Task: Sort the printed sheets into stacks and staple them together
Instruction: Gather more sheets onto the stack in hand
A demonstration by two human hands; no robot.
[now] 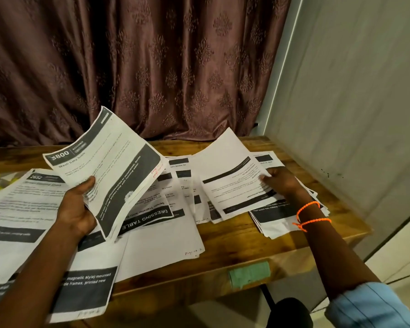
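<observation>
Printed sheets with dark header bars lie spread over a wooden table [234, 235]. My left hand [77, 207] grips a small bundle of sheets [109, 166] headed "3800 Kitchen", lifted and tilted above the table. My right hand [281, 179] pinches the right edge of a single sheet [232, 178], raised off a pile [277, 218] at the table's right side. A fanned row of sheets [182, 192] lies in the middle, one marked "Dressing Table". More sheets [21, 209] overlap at the left and front left. No stapler shows.
A brown patterned curtain [140, 67] hangs behind the table. A pale wall [353, 114] closes the right side. A strip of green tape [249, 274] sticks to the table's front edge. An orange cord [310, 215] circles my right wrist.
</observation>
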